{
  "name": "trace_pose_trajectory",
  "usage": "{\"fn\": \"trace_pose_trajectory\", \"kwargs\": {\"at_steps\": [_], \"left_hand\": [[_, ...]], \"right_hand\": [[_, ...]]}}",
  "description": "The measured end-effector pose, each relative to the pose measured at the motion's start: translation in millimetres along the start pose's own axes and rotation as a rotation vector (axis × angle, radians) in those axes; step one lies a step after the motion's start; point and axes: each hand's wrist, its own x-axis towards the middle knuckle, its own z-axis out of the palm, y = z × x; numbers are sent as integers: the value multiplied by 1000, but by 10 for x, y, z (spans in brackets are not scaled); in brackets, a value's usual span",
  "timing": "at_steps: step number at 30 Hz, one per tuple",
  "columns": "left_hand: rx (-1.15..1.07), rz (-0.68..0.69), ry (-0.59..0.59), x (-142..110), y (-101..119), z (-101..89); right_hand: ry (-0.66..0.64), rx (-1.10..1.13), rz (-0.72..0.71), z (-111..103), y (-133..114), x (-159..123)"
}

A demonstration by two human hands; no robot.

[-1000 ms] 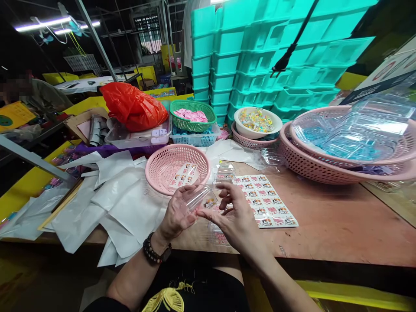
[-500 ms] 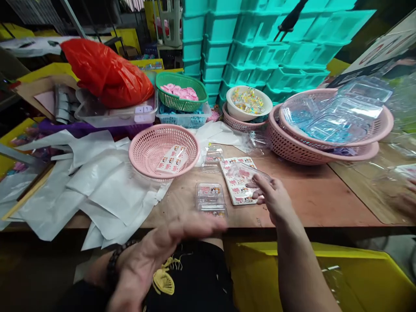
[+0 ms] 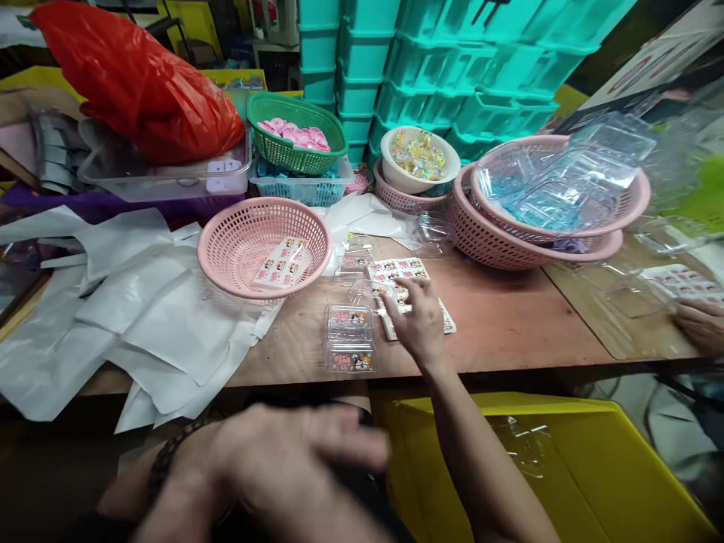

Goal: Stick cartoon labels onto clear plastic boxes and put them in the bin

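Observation:
My right hand (image 3: 417,323) rests on a sheet of cartoon stickers (image 3: 405,269) on the wooden table (image 3: 509,324). Its fingers are closed on a small clear plastic case (image 3: 365,289) at the sheet's left edge. Just in front lie two clear cases with stickers inside (image 3: 351,337). A pink basket (image 3: 249,234) to the left holds another sticker strip. My left hand (image 3: 277,467) is low over my lap, blurred, fingers stretched out with nothing in them.
White paper sheets (image 3: 141,317) cover the table's left. Large pink baskets with clear trays (image 3: 543,219) stand at right. Behind are a white bowl (image 3: 418,158), a green basket (image 3: 297,136), a red bag (image 3: 136,83) and teal crates (image 3: 452,68). A yellow bin (image 3: 566,467) sits below. Another person's hand (image 3: 701,323) is at far right.
My left hand has let go of the clear case and dropped toward my lap. My right hand carried the case right, then set it down by the sticker sheet. The view tilted down.

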Motion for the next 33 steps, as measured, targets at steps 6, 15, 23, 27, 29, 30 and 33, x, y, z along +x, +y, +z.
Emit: {"fn": "trace_pose_trajectory", "kwargs": {"at_steps": [6,15,23,27,29,30,33], "left_hand": [[413,130,-125,395,-477,250],[492,269,-97,466,-929,180],[758,424,-132,538,-680,190],[796,476,-124,503,-464,161],[759,510,-93,465,-362,122],[727,526,-52,445,-312,91],[626,525,99,401,-158,-59]], "right_hand": [[-423,-118,-447,-122,-214,-65],[-514,-343,-489,-93,-289,88],[-355,-136,-553,-44,-489,465],[-456,-236,-715,363,-1013,1079],[-594,-425,-761,667,-1263,1348],[-657,-499,-777,819,-1364,1445],[-776,-580,-870,1202,-1564,1579]]}}
